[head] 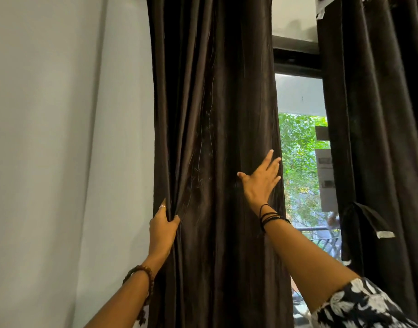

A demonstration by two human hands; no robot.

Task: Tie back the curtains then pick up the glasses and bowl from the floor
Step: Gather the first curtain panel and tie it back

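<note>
The left curtain (215, 138) hangs in front of me beside the wall (61, 138), dark, glossy and soft, probably fairly heavy and apt to slide through my fingers. My left hand (163, 227) pinches a fold at its outer edge; my right hand (262, 179) lies flat with fingers spread, pressing its inner edge by the window (300, 150). I judge a full gathered bunch at mid-height gives the surest grip.

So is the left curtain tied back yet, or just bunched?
Just bunched. The left hand grips the left curtain at its edge, the right hand presses flat on it; no tie shows around it.
</note>
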